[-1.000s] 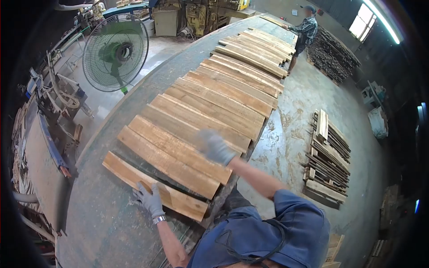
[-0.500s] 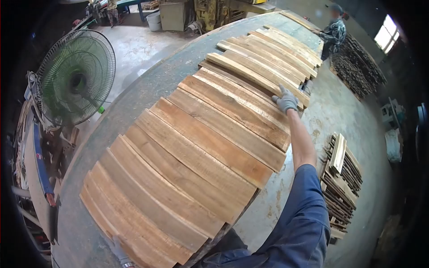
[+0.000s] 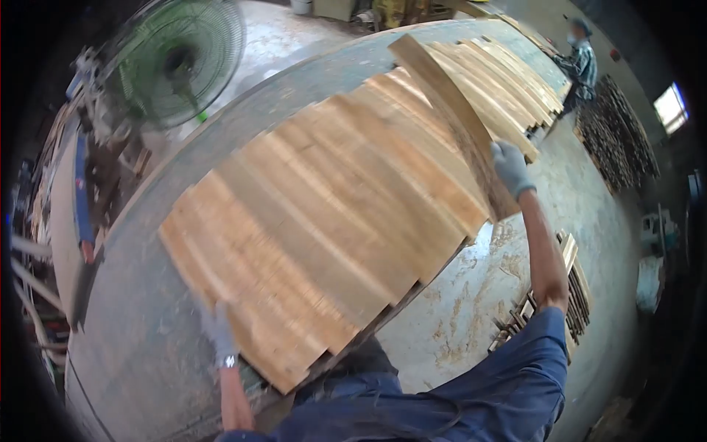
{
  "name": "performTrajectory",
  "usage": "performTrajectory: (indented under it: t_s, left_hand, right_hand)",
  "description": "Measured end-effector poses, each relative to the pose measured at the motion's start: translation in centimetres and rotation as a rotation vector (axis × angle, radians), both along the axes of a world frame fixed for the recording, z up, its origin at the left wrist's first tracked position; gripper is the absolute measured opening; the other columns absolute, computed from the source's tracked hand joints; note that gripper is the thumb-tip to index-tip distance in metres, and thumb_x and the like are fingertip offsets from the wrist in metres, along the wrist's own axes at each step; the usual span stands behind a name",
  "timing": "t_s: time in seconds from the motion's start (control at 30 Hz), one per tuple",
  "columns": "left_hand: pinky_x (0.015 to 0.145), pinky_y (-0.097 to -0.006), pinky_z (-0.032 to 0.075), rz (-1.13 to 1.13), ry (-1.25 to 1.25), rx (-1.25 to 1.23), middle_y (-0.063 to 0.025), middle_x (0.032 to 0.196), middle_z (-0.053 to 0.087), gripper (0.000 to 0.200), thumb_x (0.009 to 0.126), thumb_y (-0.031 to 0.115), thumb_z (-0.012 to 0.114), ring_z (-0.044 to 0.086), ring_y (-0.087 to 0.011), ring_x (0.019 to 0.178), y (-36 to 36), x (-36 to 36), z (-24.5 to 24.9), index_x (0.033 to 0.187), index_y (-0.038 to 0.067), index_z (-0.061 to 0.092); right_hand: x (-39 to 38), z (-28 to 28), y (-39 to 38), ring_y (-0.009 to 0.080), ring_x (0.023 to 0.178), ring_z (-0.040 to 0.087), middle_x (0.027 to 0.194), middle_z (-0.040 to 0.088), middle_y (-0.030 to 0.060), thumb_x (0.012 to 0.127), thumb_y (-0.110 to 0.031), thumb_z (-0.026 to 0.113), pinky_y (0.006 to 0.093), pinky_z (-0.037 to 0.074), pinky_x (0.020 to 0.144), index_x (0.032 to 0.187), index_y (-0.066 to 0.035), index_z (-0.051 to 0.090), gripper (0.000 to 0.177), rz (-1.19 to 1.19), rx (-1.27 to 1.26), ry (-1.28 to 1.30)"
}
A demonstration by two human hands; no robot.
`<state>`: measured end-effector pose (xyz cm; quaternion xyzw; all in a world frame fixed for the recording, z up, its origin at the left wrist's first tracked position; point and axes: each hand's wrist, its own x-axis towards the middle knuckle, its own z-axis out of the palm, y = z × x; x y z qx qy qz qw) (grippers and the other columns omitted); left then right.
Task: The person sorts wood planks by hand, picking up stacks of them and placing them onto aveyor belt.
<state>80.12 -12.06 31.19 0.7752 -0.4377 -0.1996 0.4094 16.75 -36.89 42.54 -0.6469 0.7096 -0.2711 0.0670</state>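
My right hand (image 3: 512, 169), in a grey glove, grips the near end of a long wooden board (image 3: 449, 99). That board is raised and tilted on its edge over the row of boards. Below it, many light brown planks (image 3: 317, 199) lie side by side on the large table, their ends uneven. My left hand (image 3: 219, 331), also gloved and blurred, is at the outer edge of the nearest plank, its fingers loosely stretched along the wood. A metal watch (image 3: 230, 361) shows at that wrist.
The green worktable (image 3: 147, 317) curves away to the back. A fan (image 3: 177, 62) stands at the left. Another person (image 3: 582, 62) is at the table's far right end. Wood stacks (image 3: 618, 136) and a smaller pile (image 3: 574, 272) sit on the floor at right.
My right hand has taken hold of a board and lifted it off the row. My left hand still lies at the nearest plank's edge. The view has shifted.
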Motion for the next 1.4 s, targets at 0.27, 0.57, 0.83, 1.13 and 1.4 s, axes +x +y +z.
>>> performTrajectory:
  t_s: [0.27, 0.57, 0.83, 1.13, 1.4]
  left_hand:
    - [0.112, -0.0546, 0.017, -0.142, -0.548, 0.076, -0.0344, 0.144, 0.030, 0.073, 0.091, 0.049, 0.050, 0.029, -0.0490, 0.133, -3.5, -3.8, -2.1, 0.146, 0.004, 0.031]
    - [0.115, -0.0378, 0.019, -0.353, -0.027, -0.240, -0.0165, 0.152, 0.029, 0.062, 0.097, 0.035, 0.046, 0.028, -0.0307, 0.140, 5.2, 11.6, -0.6, 0.146, 0.001, 0.030]
    - [0.112, -0.0562, 0.015, -0.277, -0.531, 0.034, -0.0173, 0.149, 0.033, 0.068, 0.091, 0.045, 0.050, 0.023, -0.0420, 0.139, 9.6, 16.0, -4.3, 0.149, 0.017, 0.028]
    - [0.111, -0.0604, 0.011, 0.080, -0.772, 0.471, -0.0109, 0.155, 0.023, 0.062, 0.094, 0.048, 0.041, 0.017, -0.0378, 0.142, 11.6, 21.4, -3.4, 0.149, 0.023, 0.028]
    - [0.111, -0.0605, 0.010, 0.130, -0.741, 0.632, -0.0082, 0.156, 0.021, 0.060, 0.096, 0.047, 0.039, 0.017, -0.0372, 0.142, 11.3, 21.3, -2.8, 0.149, 0.022, 0.027]
  right_hand:
    - [26.8, -1.5, 22.8, 0.0224, 0.135, 0.037, 0.150, 0.034, 0.0173, 0.082, -0.014, 0.067, 0.0320, 0.038, 0.104, 0.145, 0.001, 0.031, 0.073, 0.272, 0.338, -0.933]
    - [48.9, -5.9, 34.2, 0.0277, 0.133, 0.041, 0.143, 0.041, 0.0203, 0.060, -0.035, 0.088, 0.0332, 0.030, 0.111, 0.143, 0.000, 0.033, 0.106, 0.492, 0.412, -0.764]
    - [56.7, -8.3, 32.9, 0.0427, 0.138, 0.023, 0.149, 0.025, 0.0231, 0.069, -0.047, 0.073, 0.0619, 0.018, 0.106, 0.144, -0.018, 0.036, 0.088, 0.357, 0.162, 0.192]
    - [59.7, -12.7, 23.5, 0.0509, 0.134, 0.025, 0.148, 0.030, 0.0242, 0.081, -0.047, 0.060, 0.0686, 0.012, 0.105, 0.134, -0.034, 0.050, 0.055, 0.144, 0.027, 0.226]
    - [58.7, -11.8, 21.3, 0.0537, 0.135, 0.021, 0.150, 0.028, 0.0226, 0.082, -0.052, 0.061, 0.0748, 0.010, 0.100, 0.136, -0.039, 0.046, 0.058, 0.183, 0.176, 0.283]
